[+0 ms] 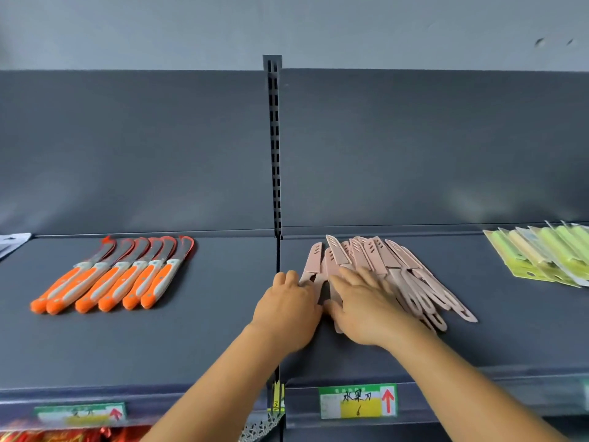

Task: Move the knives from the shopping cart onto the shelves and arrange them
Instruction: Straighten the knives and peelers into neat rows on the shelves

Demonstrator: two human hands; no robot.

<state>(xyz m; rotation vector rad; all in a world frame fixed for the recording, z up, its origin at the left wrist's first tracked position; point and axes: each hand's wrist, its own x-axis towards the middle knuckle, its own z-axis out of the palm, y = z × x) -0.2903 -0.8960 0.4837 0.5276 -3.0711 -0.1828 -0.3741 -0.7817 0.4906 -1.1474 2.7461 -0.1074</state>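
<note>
Left hand: I see my left hand (288,309) reaching in from the lower middle, palm down on the shelf (165,342), fingers curled at the left edge of the pink knives (379,269); the fingertips touch the leftmost sheath, but I cannot tell whether they actually grip it.
Right hand: my right hand (366,306) lies flat, fingers straight and spread, pressing down on the lower-left part of the same pile (it clamps nothing, it only rests on top).
Arms: both forearms are bare and rise from the bottom edge, converging near the shelf's centre seam; the two hands sit just beside each other.
Pink knives: a fanned, overlapping heap in pale pink sheaths on the right shelf bay, blades pointing toward the back panel, looped handles toward me.
Price tags: on the front rail below the hands, a green and yellow tag (357,401) with handwriting and a red arrow; another tag (79,413) sits further left, blurred.
Orange knives: six orange-and-white-handled knives (111,275) lie side by side on the left bay, well apart from my hands, with red-edged curved blades.
Green packs: overlapping yellow-green carded packs (541,256) at the far right of the shelf.
Upright: a slotted metal post (274,148) divides the two bays.
Back: dark grey back panel (430,148), with a lighter grey wall (287,27) above it.
</note>
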